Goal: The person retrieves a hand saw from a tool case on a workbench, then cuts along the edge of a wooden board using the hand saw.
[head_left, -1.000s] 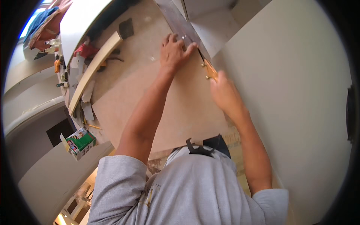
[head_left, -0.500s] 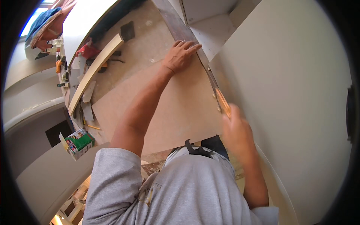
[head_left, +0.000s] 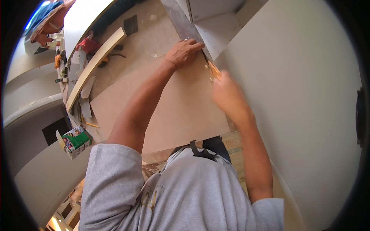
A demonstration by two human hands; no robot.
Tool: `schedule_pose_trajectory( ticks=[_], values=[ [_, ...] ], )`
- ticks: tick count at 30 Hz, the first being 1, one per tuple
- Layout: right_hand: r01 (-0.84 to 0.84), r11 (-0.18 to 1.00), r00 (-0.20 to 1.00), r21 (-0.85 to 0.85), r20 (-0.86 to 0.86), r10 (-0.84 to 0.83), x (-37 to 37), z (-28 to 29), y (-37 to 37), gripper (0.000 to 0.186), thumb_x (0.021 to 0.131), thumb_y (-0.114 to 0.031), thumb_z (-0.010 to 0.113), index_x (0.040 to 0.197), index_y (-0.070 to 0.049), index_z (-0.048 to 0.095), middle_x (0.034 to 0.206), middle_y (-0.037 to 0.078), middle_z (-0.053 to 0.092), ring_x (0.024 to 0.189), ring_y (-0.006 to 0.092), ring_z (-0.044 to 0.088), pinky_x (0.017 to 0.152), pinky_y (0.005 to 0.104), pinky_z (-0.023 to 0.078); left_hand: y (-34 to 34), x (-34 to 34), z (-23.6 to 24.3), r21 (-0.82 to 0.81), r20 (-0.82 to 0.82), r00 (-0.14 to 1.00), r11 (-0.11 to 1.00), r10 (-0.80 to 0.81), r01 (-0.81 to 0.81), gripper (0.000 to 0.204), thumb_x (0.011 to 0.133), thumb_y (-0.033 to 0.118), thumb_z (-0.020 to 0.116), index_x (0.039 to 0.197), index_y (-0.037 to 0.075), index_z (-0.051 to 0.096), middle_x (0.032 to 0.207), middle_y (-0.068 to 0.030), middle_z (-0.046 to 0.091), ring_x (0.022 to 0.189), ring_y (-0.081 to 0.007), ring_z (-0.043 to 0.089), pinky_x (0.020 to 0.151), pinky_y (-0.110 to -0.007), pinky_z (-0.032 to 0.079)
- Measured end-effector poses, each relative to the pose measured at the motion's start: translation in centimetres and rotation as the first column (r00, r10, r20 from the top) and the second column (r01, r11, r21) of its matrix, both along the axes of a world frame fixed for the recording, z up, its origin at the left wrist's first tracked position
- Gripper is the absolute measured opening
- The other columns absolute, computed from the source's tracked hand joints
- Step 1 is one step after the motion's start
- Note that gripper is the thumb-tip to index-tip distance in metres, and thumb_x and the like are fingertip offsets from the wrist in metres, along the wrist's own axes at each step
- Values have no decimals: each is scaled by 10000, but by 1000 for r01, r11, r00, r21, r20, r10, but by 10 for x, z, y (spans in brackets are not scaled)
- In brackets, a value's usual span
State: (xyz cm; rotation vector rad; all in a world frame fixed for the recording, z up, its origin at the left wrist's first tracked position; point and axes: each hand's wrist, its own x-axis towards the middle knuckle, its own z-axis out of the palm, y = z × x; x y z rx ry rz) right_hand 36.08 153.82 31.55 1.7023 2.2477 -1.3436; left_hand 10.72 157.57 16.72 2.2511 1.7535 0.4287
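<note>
A large pinkish-beige sheet (head_left: 181,104) lies flat in front of me. My left hand (head_left: 184,52) presses on it near the far right edge, with the palm down and fingers stretched toward a dark grey strip (head_left: 178,19). My right hand (head_left: 231,94), slightly smeared by motion, is closed round the orange-brown wooden handle of what looks like a handsaw (head_left: 213,70). Its thin dark blade runs along the sheet's right edge, up to just beside my left fingertips. How far the blade reaches beneath the edge is hidden.
A tall pale panel (head_left: 300,100) stands close on the right. To the left lie a long wooden strip (head_left: 94,67), a dark square piece (head_left: 131,25), a pencil (head_left: 92,125), and a green-and-white box (head_left: 77,140). Another person's arm (head_left: 54,27) shows at the upper left.
My right hand has pushed the saw forward and to the left along the edge, close to my left hand. The left hand stays on the sheet, its fingers slightly more bent.
</note>
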Motion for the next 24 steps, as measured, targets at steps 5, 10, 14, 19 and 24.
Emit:
schedule_pose_trajectory(
  ticks=[5,10,14,19,24],
  values=[
    [13,991,987,-133,161,9,70,91,-65,323,1079,-232,551,1275,22,505,1021,360,699,990,557,686,815,626,523,2,-6,-7,5,28,999,1000,-28,27,446,948,85,607,1381,186,635,1151,-129,667,1102,-363,676,968,-453,526],
    [-9,996,990,-90,139,21,14,21,-16,304,1089,-239,533,1230,31,535,1039,366,703,1008,555,687,855,633,530,3,-6,-8,6,29,999,999,-32,31,422,964,100,593,1375,187,638,1145,-120,656,1084,-360,673,950,-464,521],
    [-83,994,992,74,105,75,-33,-52,35,329,1101,-268,497,1206,38,555,1055,368,700,1017,570,672,886,624,531,4,-4,-4,48,21,999,998,-34,33,404,972,114,596,1367,184,646,1124,-118,659,1077,-359,673,937,-470,524],
    [18,993,990,-120,141,-1,39,22,-29,304,1081,-247,545,1229,19,537,1047,345,706,1021,553,675,857,610,534,3,-5,-7,21,33,999,1000,-15,15,389,970,122,608,1350,188,654,1098,-113,672,1075,-353,680,939,-463,528],
    [50,983,984,-175,177,-18,64,66,-61,283,1076,-221,559,1214,19,501,1007,345,702,964,558,677,808,622,524,2,-7,-10,12,61,998,1000,-18,17,386,975,128,612,1353,191,654,1101,-115,670,1075,-355,680,936,-469,528]
  ],
)
